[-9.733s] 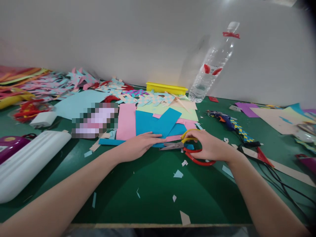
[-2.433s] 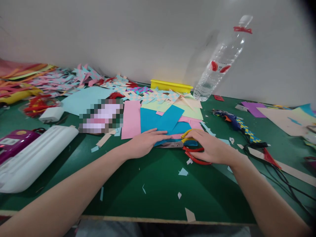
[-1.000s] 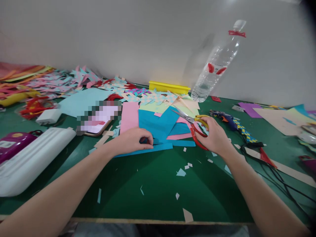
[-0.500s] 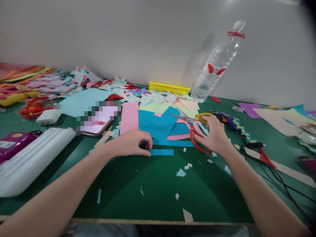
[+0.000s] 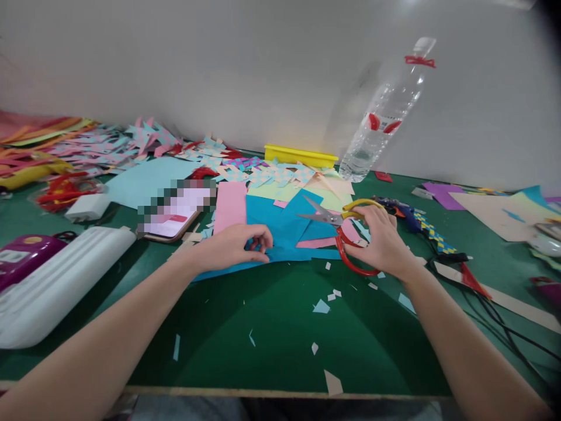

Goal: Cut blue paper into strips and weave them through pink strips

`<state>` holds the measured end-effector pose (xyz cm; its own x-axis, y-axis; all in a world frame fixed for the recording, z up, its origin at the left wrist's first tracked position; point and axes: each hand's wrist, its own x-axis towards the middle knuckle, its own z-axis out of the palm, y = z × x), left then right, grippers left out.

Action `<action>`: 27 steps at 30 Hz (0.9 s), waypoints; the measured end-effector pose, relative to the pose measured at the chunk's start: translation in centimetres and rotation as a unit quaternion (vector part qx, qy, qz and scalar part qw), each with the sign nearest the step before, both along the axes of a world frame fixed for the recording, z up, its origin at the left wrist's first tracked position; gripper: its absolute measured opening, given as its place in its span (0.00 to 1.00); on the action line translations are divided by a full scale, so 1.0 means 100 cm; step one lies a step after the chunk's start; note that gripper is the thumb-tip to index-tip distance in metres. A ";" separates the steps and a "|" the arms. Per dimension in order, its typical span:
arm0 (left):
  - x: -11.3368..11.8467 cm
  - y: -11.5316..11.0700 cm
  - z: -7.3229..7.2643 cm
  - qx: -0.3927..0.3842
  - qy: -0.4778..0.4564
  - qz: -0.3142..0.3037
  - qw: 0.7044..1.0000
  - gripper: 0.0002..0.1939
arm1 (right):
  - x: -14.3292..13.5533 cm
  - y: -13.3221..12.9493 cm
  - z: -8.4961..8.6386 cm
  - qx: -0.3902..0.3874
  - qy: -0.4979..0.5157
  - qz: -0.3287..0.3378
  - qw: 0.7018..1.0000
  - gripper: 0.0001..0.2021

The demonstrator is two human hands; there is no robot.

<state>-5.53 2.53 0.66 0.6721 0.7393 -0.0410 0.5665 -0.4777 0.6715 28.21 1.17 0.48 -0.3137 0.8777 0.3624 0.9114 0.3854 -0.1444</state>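
A narrow blue paper strip [image 5: 287, 258] runs under my left hand [image 5: 234, 247], its right part lying along the lower edge of the blue paper sheet [image 5: 272, 213]. The fingers of this hand are curled, with thumb and fingertips closed on the strip. In my right hand [image 5: 382, 237] is a pair of scissors [image 5: 358, 266] with one red and one yellow handle. Their blades are parted and point left over the blue sheet, with no paper visibly between them. Pink paper [image 5: 231, 204] lies beside the sheet, just beyond my left hand.
A phone [image 5: 179, 213] and a long white case [image 5: 65, 286] lie to the left. Woven paper strips [image 5: 267, 173] and a yellow bar [image 5: 300, 156] are at the back, near a tilted plastic bottle [image 5: 377, 126]. Black cables [image 5: 491, 310] cross the right side; paper scraps [image 5: 321, 306] dot the front.
My left hand has moved slightly up and away from me, bringing the blue strip against the sheet's lower edge. The scissors have shifted slightly and their blades look wider apart.
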 end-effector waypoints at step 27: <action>0.009 0.009 -0.016 0.114 -0.010 0.068 0.991 0.13 | 0.005 0.001 -0.001 -0.046 -0.027 0.044 0.998 0.25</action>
<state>-4.62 3.47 -0.92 0.5638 0.8122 0.1500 0.6246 -0.5381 0.5660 28.68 1.30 0.41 -0.4077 0.8747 0.2620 0.8821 0.4514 -0.1345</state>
